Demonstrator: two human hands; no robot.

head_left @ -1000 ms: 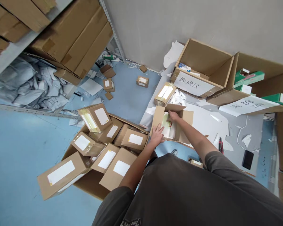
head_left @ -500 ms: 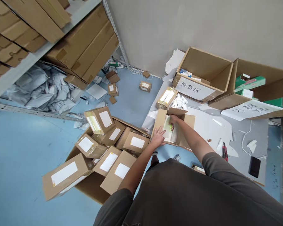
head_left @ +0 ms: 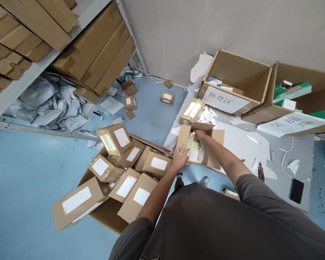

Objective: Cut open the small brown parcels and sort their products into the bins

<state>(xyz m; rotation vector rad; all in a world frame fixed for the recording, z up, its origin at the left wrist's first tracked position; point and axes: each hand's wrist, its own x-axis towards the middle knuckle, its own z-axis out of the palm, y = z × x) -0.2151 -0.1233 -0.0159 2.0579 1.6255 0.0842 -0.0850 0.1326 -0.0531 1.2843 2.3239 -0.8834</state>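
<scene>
Open carton (head_left: pixel 183 134) sits on the near left edge of the counter (head_left: pixel 278 144), its flaps spread, with a white packet (head_left: pixel 194 154) printed in green and a little red lying inside. The left hand (head_left: pixel 181 158) lies at the carton's left side and near corner, fingers somewhat apart; whether it grips or merely steadies, I cannot tell. The right hand (head_left: pixel 199 135) reaches in at the far end with fingers curled together beside the packet, and what they may be closed on is hidden. I would judge the step in hand to be handling the carton's contents; the next move calls for a braced carton and a sure hold on the packet, without snagging the flaps. Just beyond the carton is a taped parcel (head_left: pixel 193 109) with white labels, their print too small to read. Farther back, one big box (head_left: pixel 241 65) wears a handwritten sign (head_left: pixel 225 100), 换货区 (exchange area), and its neighbour (head_left: pixel 289 70), which holds green packages (head_left: pixel 296 91), has a sheet (head_left: pixel 294 124) reading 退货区 (returns area). A red-and-black cutter (head_left: pixel 260 172) and a dark phone (head_left: pixel 296 190) lie to the right, while labelled parcels (head_left: pixel 126 185) crowd a large box at left, their labels illegible from here
</scene>
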